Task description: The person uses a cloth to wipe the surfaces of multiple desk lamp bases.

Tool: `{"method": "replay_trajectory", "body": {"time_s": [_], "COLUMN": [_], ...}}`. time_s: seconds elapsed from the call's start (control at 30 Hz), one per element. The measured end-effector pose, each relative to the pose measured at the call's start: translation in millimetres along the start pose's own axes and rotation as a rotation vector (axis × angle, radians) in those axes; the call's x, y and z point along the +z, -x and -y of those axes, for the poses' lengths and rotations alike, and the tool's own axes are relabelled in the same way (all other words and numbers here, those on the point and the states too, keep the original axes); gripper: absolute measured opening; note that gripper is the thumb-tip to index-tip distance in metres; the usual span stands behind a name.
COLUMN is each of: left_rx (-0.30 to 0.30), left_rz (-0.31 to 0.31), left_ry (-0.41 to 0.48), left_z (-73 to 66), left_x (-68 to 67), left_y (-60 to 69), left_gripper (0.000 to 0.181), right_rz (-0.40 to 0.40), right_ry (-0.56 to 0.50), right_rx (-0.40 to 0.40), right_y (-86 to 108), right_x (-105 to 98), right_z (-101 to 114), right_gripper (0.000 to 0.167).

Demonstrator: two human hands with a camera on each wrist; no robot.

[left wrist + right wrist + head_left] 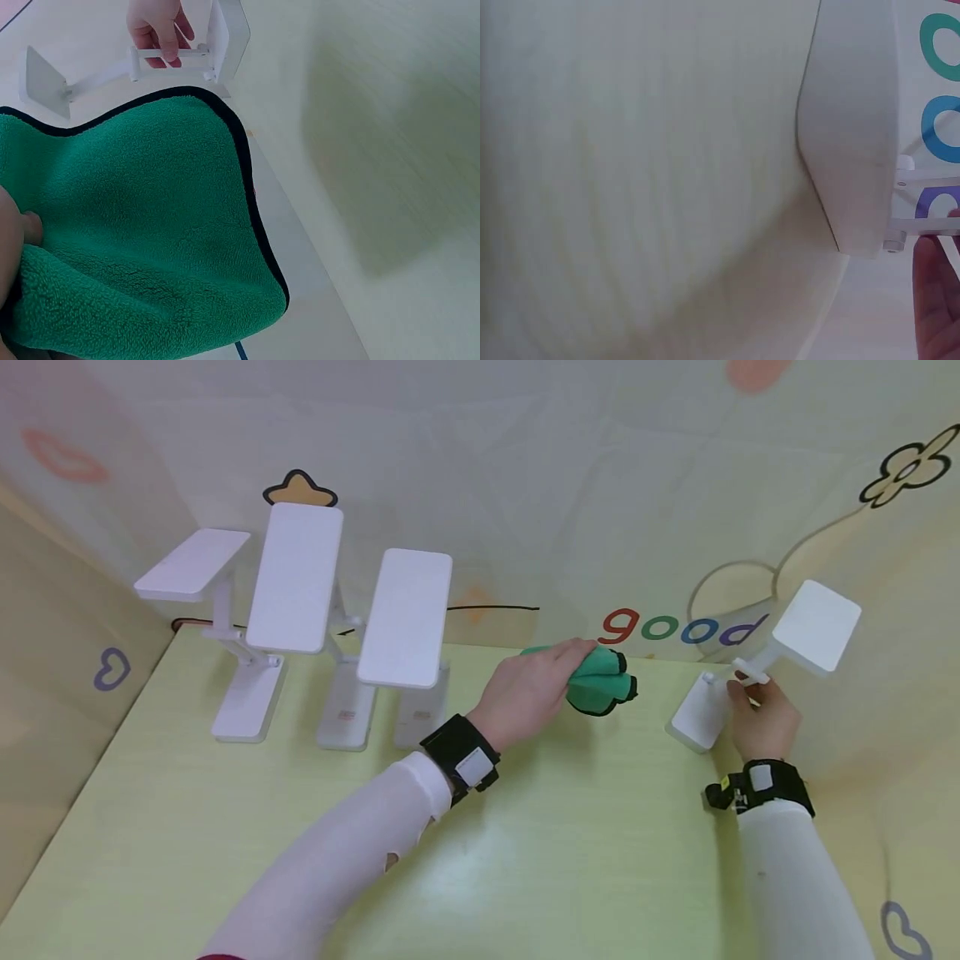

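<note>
My left hand [528, 693] grips a folded green cloth [600, 681] with black edging, held above the table's back part. In the left wrist view the fluffy green cloth [150, 195] hangs wide and covers most of the fingers. At the right, my right hand [765, 720] pinches the hinged arm of a white phone stand [816, 625]. Its base [701, 714] is on the table near the right edge, the plate tilted up. Part of that base [847, 127] fills the right wrist view's right side, with fingertips [934, 292] against the arm.
Three more white phone stands line the table's back left: one on the far left [193, 564], one in the middle [296, 578] and one nearest the left hand [405, 618]. Printed curtains [525, 485] enclose the pale yellow-green table [540, 860] at the back and sides.
</note>
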State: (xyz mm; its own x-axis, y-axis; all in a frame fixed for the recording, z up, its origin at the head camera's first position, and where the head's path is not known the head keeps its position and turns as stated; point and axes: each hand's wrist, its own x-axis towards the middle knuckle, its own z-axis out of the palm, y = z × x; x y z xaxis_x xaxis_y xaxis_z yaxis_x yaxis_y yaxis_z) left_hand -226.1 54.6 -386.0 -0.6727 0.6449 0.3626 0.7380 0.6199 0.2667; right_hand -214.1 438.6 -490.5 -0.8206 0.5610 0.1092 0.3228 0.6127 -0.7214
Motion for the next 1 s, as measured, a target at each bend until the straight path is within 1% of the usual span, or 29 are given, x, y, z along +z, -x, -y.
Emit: {"method": "replay_trajectory", "body": {"time_s": [0.2,0.33,0.4,0.53,0.67,0.83,0.93,1.0], "left_rx": [-0.034,-0.058,-0.075,-0.105,-0.108,-0.084,-0.061,-0.050], "left_rz": [0.021,0.019,0.000,-0.051,-0.097,-0.148,-0.177,-0.196], "left_ry": [0.023,0.068,0.095,0.122,0.113,0.079,0.075,0.083], "left_z": [3.0,7.0,9.7,15.8,19.0,18.0,15.9,14.5], "left_x": [0.5,-1.4,-3.0,-6.6,-8.8,-8.9,-8.4,-8.5], "left_y": [5.9,17.3,24.1,35.2,42.4,53.5,62.0,66.9], "left_gripper": [0.054,0.054,0.055,0.059,0.060,0.059,0.060,0.061], "right_rz": [0.004,0.030,0.050,0.098,0.142,0.183,0.227,0.263], "right_ry": [0.044,0.086,0.088,0.043,-0.018,-0.116,-0.163,-0.197], "right_rx": [-0.038,-0.113,-0.158,-0.240,-0.316,-0.420,-0.473,-0.506], "right_y": [-0.6,4.5,9.4,20.0,28.6,40.4,48.9,55.1], "right_x": [1,6,12,31,54,85,99,107], "right_z": [6,17,26,48,68,91,105,113], "right_gripper": [0.033,0.028,0.027,0.025,0.024,0.026,0.029,0.026]}}
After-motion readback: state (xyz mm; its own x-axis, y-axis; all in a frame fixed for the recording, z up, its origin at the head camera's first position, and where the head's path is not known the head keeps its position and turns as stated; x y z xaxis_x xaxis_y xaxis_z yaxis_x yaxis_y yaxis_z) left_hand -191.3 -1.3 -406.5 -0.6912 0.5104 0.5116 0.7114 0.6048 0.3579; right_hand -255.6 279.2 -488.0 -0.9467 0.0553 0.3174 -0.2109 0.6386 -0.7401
